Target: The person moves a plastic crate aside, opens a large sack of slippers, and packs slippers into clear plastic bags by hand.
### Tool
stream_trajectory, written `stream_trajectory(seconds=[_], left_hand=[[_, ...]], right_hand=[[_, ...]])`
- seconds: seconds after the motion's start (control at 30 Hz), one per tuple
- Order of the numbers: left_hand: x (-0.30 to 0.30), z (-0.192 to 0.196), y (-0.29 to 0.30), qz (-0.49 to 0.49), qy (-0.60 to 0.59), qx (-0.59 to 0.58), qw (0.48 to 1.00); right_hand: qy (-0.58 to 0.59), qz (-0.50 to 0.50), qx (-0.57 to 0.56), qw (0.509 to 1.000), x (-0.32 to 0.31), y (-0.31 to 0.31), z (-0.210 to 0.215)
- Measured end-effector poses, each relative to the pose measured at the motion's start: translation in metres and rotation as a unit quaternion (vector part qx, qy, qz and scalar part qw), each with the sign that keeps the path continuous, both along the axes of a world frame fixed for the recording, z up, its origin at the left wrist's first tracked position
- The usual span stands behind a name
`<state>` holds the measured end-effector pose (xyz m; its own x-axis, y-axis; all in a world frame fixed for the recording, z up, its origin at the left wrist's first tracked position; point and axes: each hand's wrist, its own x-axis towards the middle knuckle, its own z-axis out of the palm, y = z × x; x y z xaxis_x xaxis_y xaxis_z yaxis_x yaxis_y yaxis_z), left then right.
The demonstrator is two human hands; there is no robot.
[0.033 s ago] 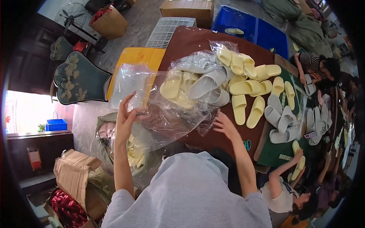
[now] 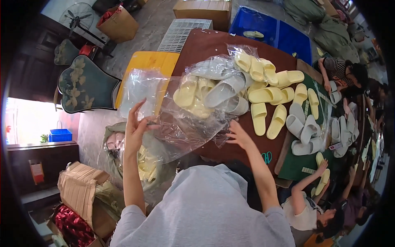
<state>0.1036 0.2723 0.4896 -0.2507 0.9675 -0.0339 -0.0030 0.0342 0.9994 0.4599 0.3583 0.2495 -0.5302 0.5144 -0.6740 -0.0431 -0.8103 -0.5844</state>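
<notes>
A clear plastic bag (image 2: 185,138) stretches in front of me over the brown tabletop. At its left edge my left hand (image 2: 138,126) pinches the film between thumb and a finger, another finger raised. My right hand (image 2: 240,135) is at the bag's right side, fingers apart and touching or just beside the crumpled film; I cannot tell which. Beyond the bag lie yellow slippers (image 2: 186,91) and grey slippers (image 2: 224,91) in clear wrapping, heaped together. Loose yellow slippers (image 2: 259,118) rest to the right of the heap.
A stack of clear bags (image 2: 142,92) lies on a yellow board (image 2: 158,61) at left. Below it stands an open sack (image 2: 117,164) with slippers. Blue bins (image 2: 263,26) stand beyond the table. On the right, a co-worker (image 2: 306,201) handles yellow slippers near a green mat (image 2: 298,164).
My right hand has shifted slightly left, closer to the bag's right edge. My left hand stays in place at the film. The co-worker's hand at the right has moved a little.
</notes>
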Motion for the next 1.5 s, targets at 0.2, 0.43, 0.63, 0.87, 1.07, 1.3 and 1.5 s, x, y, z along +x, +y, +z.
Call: stream_trajectory(seconds=[0.2, 0.43, 0.63, 0.87, 1.07, 1.3, 1.5], left_hand=[[-0.019, -0.008, 0.001, -0.020, -0.048, 0.036, 0.998], [-0.082, -0.065, -0.050, 0.075, -0.090, 0.021, 0.993], [-0.104, -0.081, -0.046, 0.196, -0.085, -0.054, 0.975], [-0.141, -0.136, -0.060, 0.180, -0.088, -0.014, 0.980], [-0.214, -0.180, -0.056, 0.208, -0.069, -0.022, 0.975], [-0.337, -0.177, -0.031, 0.253, -0.038, 0.015, 0.967], [-0.387, -0.234, 0.004, 0.248, -0.071, 0.001, 0.966]], right_hand=[[0.158, -0.182, 0.020, 0.970, -0.060, 0.022, -0.025], [-0.074, -0.191, 0.322, 0.925, -0.084, 0.017, 0.060], [-0.099, -0.208, 0.360, 0.904, -0.100, 0.018, 0.070], [-0.109, -0.161, 0.368, 0.910, -0.168, 0.031, 0.063], [-0.160, -0.045, 0.370, 0.914, -0.246, 0.068, 0.045], [-0.090, 0.070, 0.502, 0.857, -0.395, 0.137, 0.051], [-0.108, 0.036, 0.536, 0.836, -0.456, 0.183, 0.007]])
